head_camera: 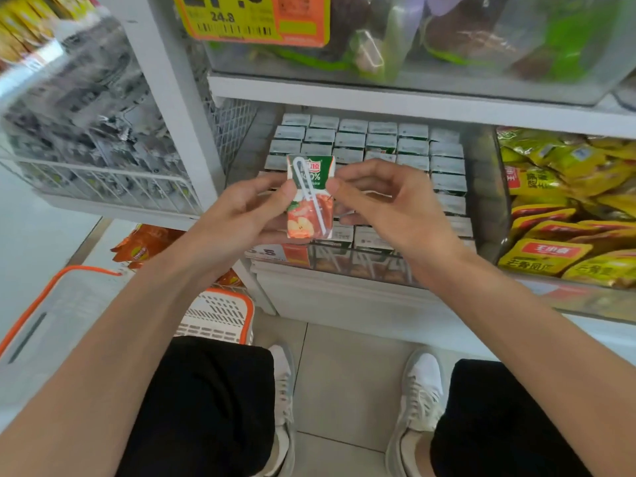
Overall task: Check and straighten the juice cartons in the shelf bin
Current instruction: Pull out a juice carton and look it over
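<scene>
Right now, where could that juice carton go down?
The shelf bin is crowded: cartons fill its back and right rows; the left hand and right hand, holding the juice carton, hide its front middle, so any gap there is unseen. Bare: floor tile between the shoes, and hand space above the cartons, under the upper shelf.

floor: pale tiles | shelving: white | baskets: orange-rimmed, left

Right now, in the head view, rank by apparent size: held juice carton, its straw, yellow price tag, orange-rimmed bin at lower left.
orange-rimmed bin, nearest the camera
yellow price tag, cut off by the frame
held juice carton
straw
</scene>
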Demonstrator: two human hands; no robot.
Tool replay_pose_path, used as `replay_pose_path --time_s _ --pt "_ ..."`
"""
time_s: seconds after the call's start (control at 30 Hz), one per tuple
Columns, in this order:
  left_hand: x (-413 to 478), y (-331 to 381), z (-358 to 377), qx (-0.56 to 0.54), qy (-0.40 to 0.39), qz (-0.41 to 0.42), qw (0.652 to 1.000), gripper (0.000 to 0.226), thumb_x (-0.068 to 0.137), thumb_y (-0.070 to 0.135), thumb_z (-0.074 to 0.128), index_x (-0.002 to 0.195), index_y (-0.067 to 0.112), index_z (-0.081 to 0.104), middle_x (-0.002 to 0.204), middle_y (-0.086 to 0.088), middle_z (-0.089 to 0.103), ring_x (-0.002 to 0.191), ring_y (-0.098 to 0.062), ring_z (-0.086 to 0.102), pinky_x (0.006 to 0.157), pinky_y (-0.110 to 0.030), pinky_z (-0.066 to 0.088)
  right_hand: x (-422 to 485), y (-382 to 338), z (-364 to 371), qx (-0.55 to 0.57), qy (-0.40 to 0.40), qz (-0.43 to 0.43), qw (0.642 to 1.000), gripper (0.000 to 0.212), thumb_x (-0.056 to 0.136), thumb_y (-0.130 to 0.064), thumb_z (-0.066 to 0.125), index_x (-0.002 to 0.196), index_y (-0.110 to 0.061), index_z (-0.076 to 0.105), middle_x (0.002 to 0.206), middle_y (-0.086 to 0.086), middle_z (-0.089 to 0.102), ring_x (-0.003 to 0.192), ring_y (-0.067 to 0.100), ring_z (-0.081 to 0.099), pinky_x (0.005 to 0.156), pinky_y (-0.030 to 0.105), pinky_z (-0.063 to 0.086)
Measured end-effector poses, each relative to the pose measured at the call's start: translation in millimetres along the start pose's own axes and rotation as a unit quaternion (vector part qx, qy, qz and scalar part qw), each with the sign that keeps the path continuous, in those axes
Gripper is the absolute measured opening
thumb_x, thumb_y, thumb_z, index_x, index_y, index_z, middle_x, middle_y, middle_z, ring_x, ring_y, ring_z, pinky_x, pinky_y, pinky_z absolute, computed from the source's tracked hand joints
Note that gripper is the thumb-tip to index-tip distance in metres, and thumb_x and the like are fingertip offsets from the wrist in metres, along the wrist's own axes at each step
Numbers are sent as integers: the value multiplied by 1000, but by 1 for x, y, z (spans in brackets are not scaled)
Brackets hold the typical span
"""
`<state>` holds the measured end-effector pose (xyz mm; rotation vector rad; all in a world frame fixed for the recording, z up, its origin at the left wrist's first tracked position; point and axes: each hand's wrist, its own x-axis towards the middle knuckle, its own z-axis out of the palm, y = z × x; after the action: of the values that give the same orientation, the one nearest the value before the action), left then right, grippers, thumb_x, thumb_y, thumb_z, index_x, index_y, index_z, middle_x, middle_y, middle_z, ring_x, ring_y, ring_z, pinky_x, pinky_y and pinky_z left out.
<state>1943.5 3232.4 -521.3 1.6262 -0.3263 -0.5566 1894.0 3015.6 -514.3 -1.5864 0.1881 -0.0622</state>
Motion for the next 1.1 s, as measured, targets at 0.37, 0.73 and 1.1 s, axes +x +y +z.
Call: replay_pose_path --time_s 0.37,0.73,1.1 --pt "-11 0 -6 -61 -36 0 997 47 101 34 61 146 19 54 127 -15 74 115 -34 73 93 -45 63 -14 -2 14 35 7 45 998 15 98 -21 76 107 -10 81 103 4 82 93 20 80 83 25 64" --pt "-17 -2 -9 -46 -68 -34 996 58 96 43 68 148 24 54 132 -10 73 121 -31 71 98 -43 60 -24 4 8 -66 -64 39 995 42 80 -35 92 118 -30 78 107 -3 78 95 7 77 83 18 61" --pt "-3 -3 7 -59 -14 -28 998 60 79 28 85 132 27 59 116 -11 79 103 -34 78 77 -38 66 -23 7 -12 18 -95 53 994 28 98 -20 76 126 -15 72 120 0 79 114 15 75 105 33 57"
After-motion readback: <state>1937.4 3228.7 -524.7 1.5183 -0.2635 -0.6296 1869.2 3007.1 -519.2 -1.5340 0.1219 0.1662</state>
